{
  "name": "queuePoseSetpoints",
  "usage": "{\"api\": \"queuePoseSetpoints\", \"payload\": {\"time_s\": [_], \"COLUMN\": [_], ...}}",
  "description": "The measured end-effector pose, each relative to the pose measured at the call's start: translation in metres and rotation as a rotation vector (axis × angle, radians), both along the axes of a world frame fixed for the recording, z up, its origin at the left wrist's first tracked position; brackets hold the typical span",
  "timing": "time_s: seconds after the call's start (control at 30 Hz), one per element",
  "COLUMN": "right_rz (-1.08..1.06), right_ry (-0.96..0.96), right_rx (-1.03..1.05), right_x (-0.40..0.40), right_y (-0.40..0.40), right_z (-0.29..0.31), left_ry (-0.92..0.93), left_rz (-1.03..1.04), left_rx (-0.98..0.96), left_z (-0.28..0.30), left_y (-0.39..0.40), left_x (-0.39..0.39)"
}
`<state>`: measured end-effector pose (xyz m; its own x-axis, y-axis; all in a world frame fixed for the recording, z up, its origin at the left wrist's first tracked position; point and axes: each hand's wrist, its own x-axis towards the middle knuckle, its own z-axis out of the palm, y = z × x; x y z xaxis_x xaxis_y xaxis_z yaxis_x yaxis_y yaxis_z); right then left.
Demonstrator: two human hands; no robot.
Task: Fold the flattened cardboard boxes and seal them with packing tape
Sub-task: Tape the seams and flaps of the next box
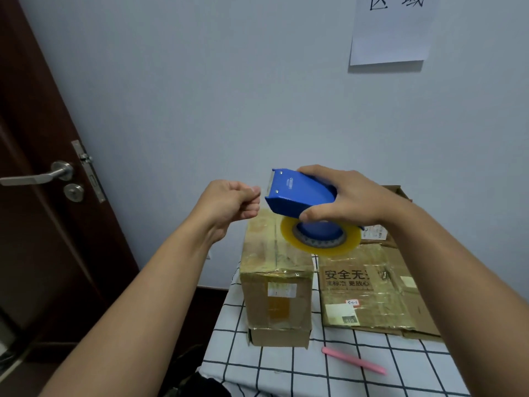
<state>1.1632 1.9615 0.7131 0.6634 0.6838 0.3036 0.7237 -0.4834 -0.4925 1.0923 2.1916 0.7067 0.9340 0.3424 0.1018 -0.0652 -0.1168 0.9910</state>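
Blue tape dispenser [300,196] is up in the air over the table, gripped in the right hand [347,200], thumb under the body and fingers wrapped over the top; yellowish clear tape roll [320,239] sits in it, hanging below the hand. Left hand [232,203] is just beside the serrated blade end, fingers curled with thumb and forefinger pinched together, probably on the free tape end, but the film is too clear to confirm, so can't tell if anything is actually held. Folded-up cardboard box [276,277] stands upright on the checked tablecloth [286,368], right under both hands, top already glossy with tape. Flattened cardboard boxes [369,290] lie stacked just to its right, not yet folded. Pink pen-like stick [353,361] lies nearer the person on the cloth. Dark door [43,181] with a metal lever at left, paper sign [392,30] on the wall. Step in hand looks like drawing out a fresh length of tape. To do it well: pull the end straight away from the blade, keep the film flat so it doesn't fold onto itself, hold the dispenser steady, then lower both hands and lay the strip along the box's seam, running past the edges. Risk: tape end sticking to the fingers, or slipping back onto the roll.
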Motion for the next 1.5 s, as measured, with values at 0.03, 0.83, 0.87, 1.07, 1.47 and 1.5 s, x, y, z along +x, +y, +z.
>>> {"api": "queuePoseSetpoints", "payload": {"time_s": [0.03,0.83,0.87,1.07,1.47,1.5], "right_rz": [-0.008,-0.075,-0.08,-0.068,-0.076,-0.08], "right_ry": [-0.008,0.255,0.256,0.287,0.261,0.257], "right_rx": [-0.028,-0.666,-0.673,-0.659,-0.698,-0.703], "right_x": [0.0,0.014,0.014,0.014,0.024,0.024], "right_y": [-0.005,0.01,0.011,0.011,0.005,0.007], "right_z": [0.003,-0.035,-0.037,-0.032,-0.031,-0.032], "left_ry": [-0.007,0.264,0.261,0.228,0.245,0.257], "left_rz": [0.017,0.198,0.216,0.204,0.171,0.172], "left_rx": [-0.01,0.4,0.431,0.247,0.18,0.175], "left_z": [-0.002,-0.137,-0.136,-0.132,-0.134,-0.137], "left_y": [0.004,0.027,0.027,0.034,0.062,0.061], "left_x": [0.001,-0.016,-0.015,-0.013,-0.007,-0.007]}}
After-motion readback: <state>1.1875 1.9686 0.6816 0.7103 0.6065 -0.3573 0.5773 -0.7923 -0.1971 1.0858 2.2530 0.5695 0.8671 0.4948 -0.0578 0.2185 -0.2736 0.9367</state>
